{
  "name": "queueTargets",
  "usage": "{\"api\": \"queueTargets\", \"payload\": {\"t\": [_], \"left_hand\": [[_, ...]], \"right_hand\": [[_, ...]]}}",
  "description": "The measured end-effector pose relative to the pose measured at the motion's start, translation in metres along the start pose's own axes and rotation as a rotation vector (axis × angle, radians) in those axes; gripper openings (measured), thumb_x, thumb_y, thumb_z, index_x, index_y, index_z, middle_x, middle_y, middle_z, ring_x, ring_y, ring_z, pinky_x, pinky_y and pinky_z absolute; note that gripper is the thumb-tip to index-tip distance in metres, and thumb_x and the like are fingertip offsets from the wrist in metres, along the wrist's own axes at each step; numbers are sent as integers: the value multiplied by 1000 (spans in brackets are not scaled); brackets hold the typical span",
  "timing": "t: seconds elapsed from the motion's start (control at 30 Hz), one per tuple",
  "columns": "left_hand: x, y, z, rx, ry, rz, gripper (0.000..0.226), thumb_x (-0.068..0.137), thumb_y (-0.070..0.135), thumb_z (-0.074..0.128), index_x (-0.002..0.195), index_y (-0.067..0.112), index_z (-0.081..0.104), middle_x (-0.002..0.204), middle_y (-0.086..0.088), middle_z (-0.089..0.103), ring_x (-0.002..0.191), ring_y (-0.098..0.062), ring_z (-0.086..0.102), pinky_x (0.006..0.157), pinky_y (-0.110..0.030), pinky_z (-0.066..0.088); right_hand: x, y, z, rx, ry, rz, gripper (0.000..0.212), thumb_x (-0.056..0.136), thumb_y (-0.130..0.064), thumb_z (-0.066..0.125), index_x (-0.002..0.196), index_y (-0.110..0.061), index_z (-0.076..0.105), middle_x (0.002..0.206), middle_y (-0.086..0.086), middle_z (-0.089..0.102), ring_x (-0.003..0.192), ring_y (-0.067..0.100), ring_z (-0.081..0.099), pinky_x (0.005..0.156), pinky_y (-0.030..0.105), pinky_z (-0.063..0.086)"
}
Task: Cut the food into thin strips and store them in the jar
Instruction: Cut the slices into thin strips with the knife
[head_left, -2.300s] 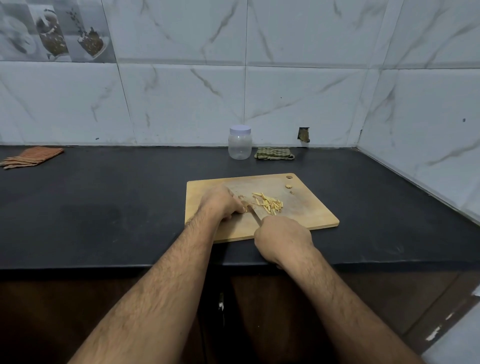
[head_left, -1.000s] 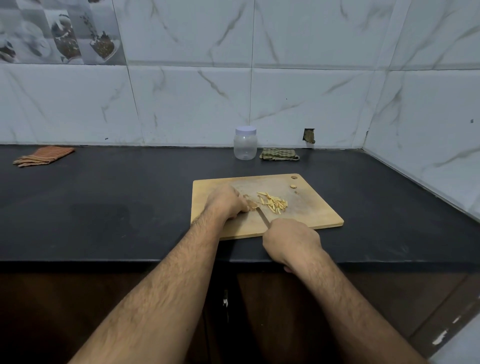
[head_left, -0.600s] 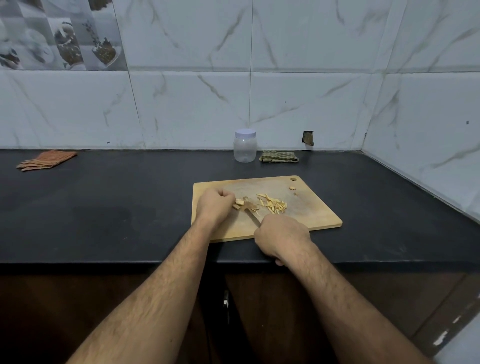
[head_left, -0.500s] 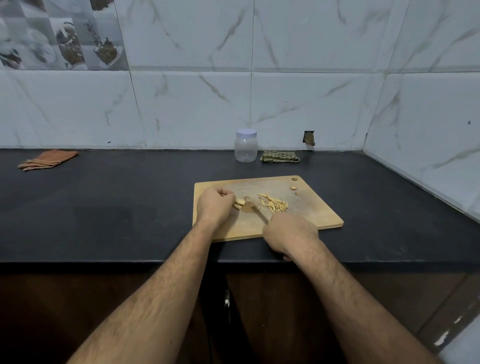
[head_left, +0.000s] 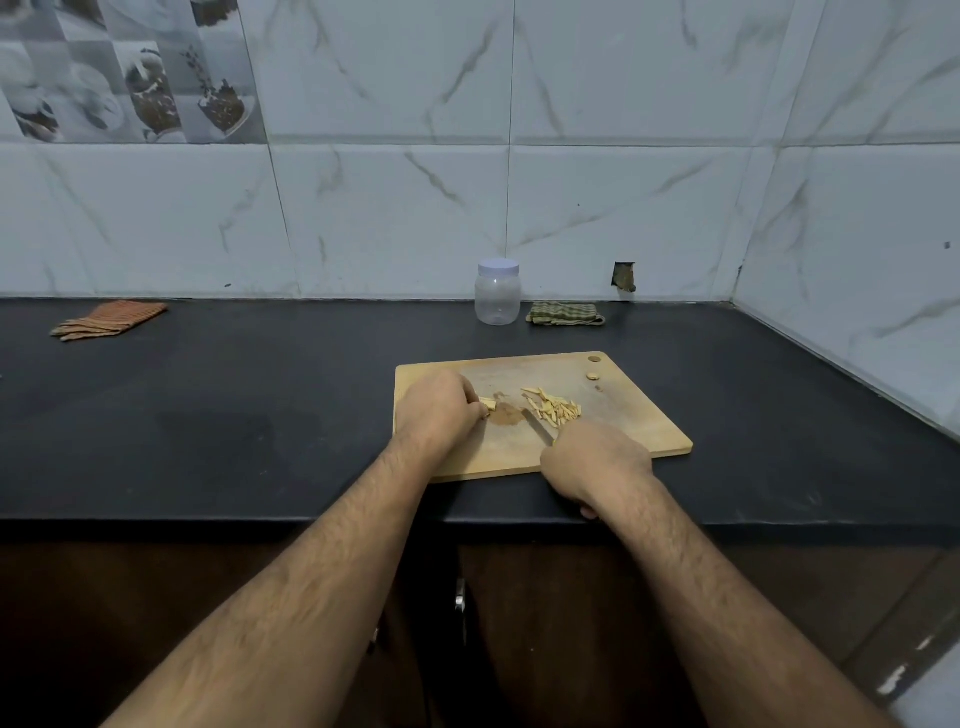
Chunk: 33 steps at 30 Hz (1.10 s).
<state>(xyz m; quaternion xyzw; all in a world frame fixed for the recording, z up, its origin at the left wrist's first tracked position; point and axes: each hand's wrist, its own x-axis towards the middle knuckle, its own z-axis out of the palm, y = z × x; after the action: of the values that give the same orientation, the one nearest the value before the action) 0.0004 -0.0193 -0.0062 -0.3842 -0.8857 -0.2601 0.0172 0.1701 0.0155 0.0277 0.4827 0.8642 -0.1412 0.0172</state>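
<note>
A wooden cutting board (head_left: 623, 415) lies on the black counter. A small pile of thin pale strips (head_left: 553, 408) sits near its middle. My left hand (head_left: 439, 410) pinches a small uncut piece of the food (head_left: 489, 404) on the board's left part. My right hand (head_left: 595, 460) grips a knife (head_left: 537, 428), whose blade lies on the board between the piece and the strips; the handle is hidden in my fist. A clear plastic jar (head_left: 497, 292) with a white lid on stands by the wall behind the board.
A green checked cloth (head_left: 565, 314) lies right of the jar. An orange striped cloth (head_left: 109, 319) lies far left on the counter (head_left: 208, 405). Two tiny food bits (head_left: 592, 376) sit near the board's hanging hole. Tiled walls close the back and right.
My left hand drew back to the left and now pinches a small piece. The knife moved off that piece toward the right, and my right hand shifted slightly right.
</note>
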Motion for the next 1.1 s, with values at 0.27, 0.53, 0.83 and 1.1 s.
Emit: {"api": "queueTargets", "payload": {"t": [0.27, 0.53, 0.83, 1.1], "left_hand": [[5, 7, -2, 58, -69, -33, 14, 88, 34, 72, 95, 24, 78, 95, 6, 72, 94, -16, 65, 70, -28, 49], [9, 8, 9, -99, -132, 49, 3, 83, 26, 78, 86, 26, 78, 94, 14, 73, 91, -8, 64, 81, -30, 54], [13, 19, 19, -155, -100, 12, 4, 82, 24, 77, 80, 22, 79, 86, 9, 73, 82, -9, 62, 66, -22, 44], [18, 9, 13, -274, -218, 20, 13, 83, 13, 70, 82, 21, 79, 90, 10, 74, 69, -4, 57, 74, -26, 53]], "right_hand": [[-1, 1, -1, -3, -4, 9, 20, 97, -27, 44, 92, -14, 58, 88, 3, 67, 79, 19, 68, 81, 36, 58], [0, -1, 3, 10, 48, -56, 29, 100, -25, 43, 123, -16, 56, 106, 3, 62, 91, 21, 59, 74, 34, 47], [-7, -2, 5, 95, 72, -171, 62, 94, -11, 39, 150, -36, 35, 131, 3, 59, 114, 26, 56, 89, 38, 49], [-6, -3, 8, 108, 70, -173, 64, 93, -11, 41, 152, -36, 34, 133, 1, 59, 115, 23, 56, 91, 38, 51]]}}
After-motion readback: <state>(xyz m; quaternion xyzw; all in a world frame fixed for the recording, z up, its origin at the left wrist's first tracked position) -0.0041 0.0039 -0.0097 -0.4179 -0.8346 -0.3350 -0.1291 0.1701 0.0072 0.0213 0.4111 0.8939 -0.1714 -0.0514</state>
